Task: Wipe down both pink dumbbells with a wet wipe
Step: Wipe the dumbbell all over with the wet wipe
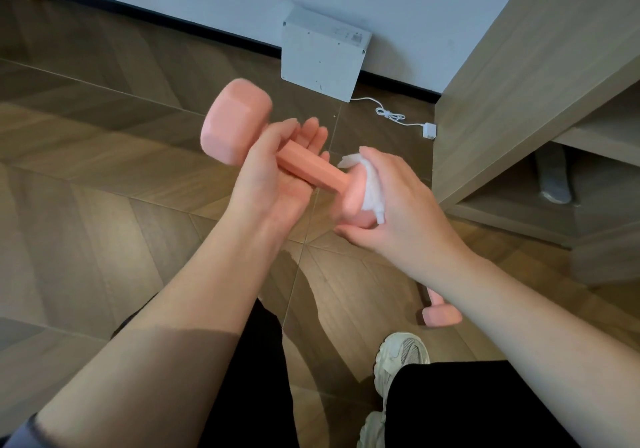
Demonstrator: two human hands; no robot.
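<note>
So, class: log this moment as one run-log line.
left hand: supports dumbbell handle | right hand: presses wet wipe on its near head | second dumbbell: on floor

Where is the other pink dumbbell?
In the head view, the other pink dumbbell lies on the wooden floor at the lower right, partly hidden under the right forearm, just beyond the white sneaker.
</note>
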